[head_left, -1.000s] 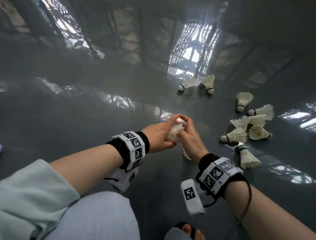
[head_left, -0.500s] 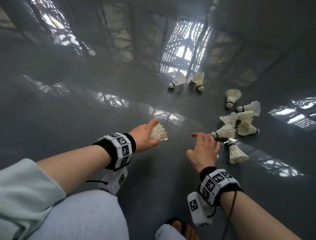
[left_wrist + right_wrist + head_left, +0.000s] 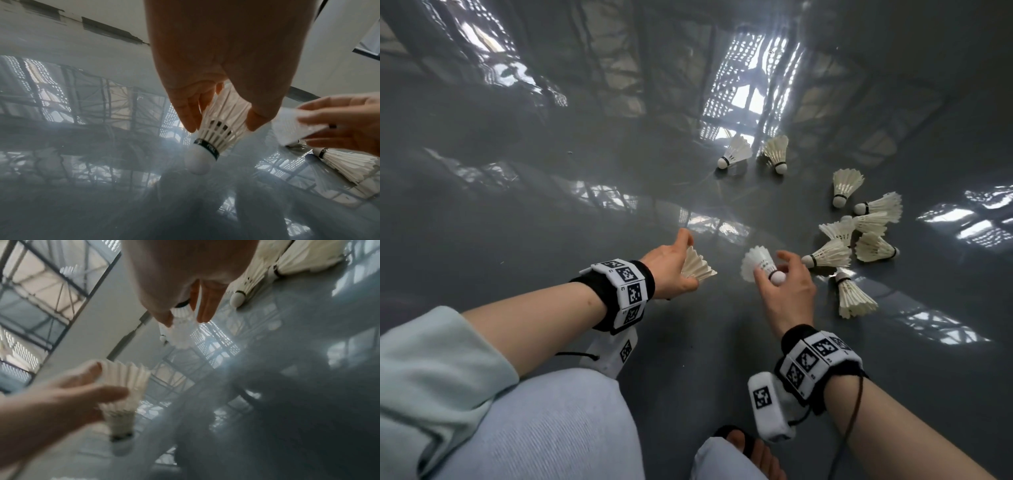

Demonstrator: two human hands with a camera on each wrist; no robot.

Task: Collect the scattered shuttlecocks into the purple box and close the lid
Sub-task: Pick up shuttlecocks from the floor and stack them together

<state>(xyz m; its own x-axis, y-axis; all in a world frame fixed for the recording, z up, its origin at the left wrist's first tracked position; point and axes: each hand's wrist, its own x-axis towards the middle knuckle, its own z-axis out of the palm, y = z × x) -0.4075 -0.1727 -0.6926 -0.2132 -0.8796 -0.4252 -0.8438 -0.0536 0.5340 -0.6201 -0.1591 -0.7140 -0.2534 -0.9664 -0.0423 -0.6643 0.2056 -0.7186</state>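
My left hand [image 3: 683, 265] grips a white shuttlecock [image 3: 698, 267] by its feather skirt; in the left wrist view its cork [image 3: 198, 162] points down at the floor. My right hand [image 3: 774, 274] pinches a second shuttlecock [image 3: 755, 262] near its cork, feathers pointing away toward the left hand. In the right wrist view, that shuttlecock [image 3: 180, 331] shows between the fingertips. Several more shuttlecocks lie on the floor: a pair [image 3: 736, 154] farther off, a cluster [image 3: 842, 233] to the right, and one [image 3: 854, 296] beside my right hand. The purple box is out of view.
The glossy grey floor [image 3: 551, 205] mirrors windows and roof beams. My knee in light trousers [image 3: 534, 428] and a sandalled foot [image 3: 743, 445] are at the bottom of the head view. Bare floor stretches to the left.
The hands were together on one shuttlecock and have parted. The left kept it and moved left. The right reached to the floor and lifted another shuttlecock.
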